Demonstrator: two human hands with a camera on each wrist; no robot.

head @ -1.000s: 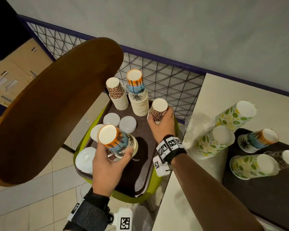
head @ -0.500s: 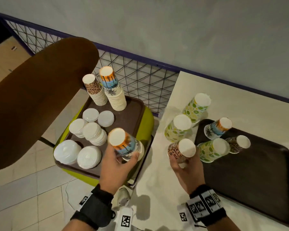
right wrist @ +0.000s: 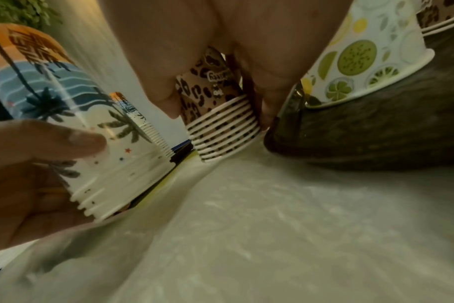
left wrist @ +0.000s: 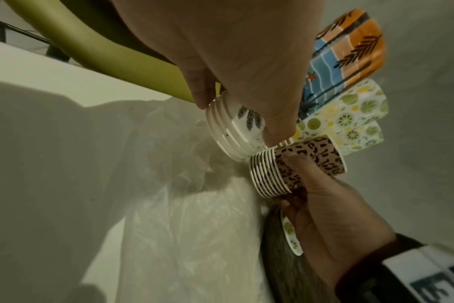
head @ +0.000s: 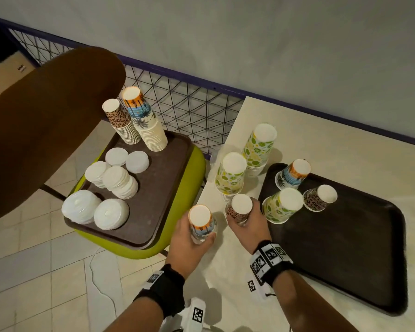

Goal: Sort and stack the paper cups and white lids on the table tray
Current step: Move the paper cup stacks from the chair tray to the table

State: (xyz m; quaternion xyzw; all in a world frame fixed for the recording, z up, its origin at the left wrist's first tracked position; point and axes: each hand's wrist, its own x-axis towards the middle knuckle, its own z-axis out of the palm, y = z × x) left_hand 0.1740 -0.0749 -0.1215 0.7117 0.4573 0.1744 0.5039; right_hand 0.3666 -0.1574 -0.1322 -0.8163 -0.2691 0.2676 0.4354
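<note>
Both hands are full here: the left hand is wrapped around a short stack of upside-down palm-print cups, thumb on one side and fingers round the back, and the right hand is curled the same way round a small leopard-print stack. Both stacks sit at the near left edge of the white table, just left of the dark table tray, and the wrist views show their rims right down at the tabletop. If the plan is to drop them onto matching stacks, I'd grip low near the rims so the nested cups don't slide apart, keep them upright, and line up with the leopard cup and palm cup already on that tray. Main risk is bumping the lime-print cup standing right beside the right knuckles.
</note>
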